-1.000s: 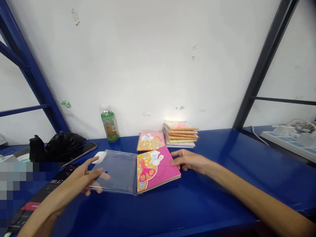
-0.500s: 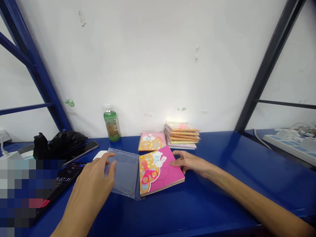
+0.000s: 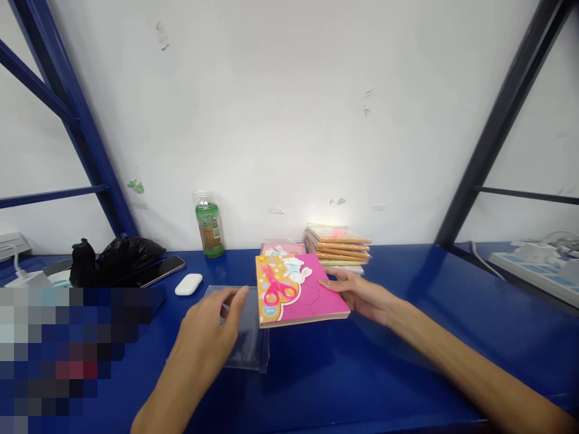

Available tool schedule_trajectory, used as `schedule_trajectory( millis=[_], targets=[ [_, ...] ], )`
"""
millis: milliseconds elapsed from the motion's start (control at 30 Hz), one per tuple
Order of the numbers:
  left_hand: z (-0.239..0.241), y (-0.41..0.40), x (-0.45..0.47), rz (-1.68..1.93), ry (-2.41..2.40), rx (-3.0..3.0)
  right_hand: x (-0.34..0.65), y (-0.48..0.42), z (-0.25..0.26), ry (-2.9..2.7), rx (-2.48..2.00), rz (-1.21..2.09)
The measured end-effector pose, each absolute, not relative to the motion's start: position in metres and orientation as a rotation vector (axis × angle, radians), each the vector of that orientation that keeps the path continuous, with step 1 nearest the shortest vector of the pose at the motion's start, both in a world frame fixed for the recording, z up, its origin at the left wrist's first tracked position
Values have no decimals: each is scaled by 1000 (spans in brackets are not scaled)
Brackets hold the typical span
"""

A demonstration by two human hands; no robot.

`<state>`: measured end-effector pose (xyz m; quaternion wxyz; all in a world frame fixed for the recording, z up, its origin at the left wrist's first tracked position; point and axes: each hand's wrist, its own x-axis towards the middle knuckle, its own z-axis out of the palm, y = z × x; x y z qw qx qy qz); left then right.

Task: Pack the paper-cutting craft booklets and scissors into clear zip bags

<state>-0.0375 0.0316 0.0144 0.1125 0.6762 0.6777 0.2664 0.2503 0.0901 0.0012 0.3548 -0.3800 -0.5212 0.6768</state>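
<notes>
A square pink paper pad (image 3: 316, 298), its cover printed with a white rabbit and an orange shape, is held at its right edge by my right hand (image 3: 357, 294), thumb on top. Small pink scissors (image 3: 277, 289) lie on the left part of the cover. To the left, my left hand (image 3: 210, 328) hovers over a clear plastic sleeve (image 3: 253, 349) that lies flat on the table; thumb and fingers are apart with nothing visible between them. The hand hides part of the sleeve.
Behind the pad are a stack of wrapped pads (image 3: 341, 247) and another wrapped pad (image 3: 283, 247). A green-labelled bottle (image 3: 210, 229), a white earphone case (image 3: 189, 284), a phone (image 3: 163, 271) and a black plastic bag (image 3: 129, 253) stand or lie left. A power strip (image 3: 529, 271) is at right.
My right hand has raised the pad and shifted it slightly right, away from the sleeve. My left hand has moved right, over the sleeve, uncovering the earphone case.
</notes>
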Motion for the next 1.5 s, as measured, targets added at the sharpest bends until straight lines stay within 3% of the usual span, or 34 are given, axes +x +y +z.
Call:
schedule_trajectory(
  millis=[167,633,833,1167,1367,1500],
  targets=[
    [9,32,-21,825,1353,1497,244,85,-3,-1394,-994,1726],
    [30,25,-38,898,1435,1405,248,94,-7,-1528,-1172,1684],
    [36,27,-55,938,1487,1402,294,89,-8,-1516,-1277,1633],
    [8,34,-12,822,1373,1574,403,23,-11,-1498,-1655,1293],
    [3,21,5,983,1701,1829,407,45,10,-1646,-1872,576],
    [2,22,0,1053,1795,1878,397,80,33,-1556,-1793,521]
  ],
)
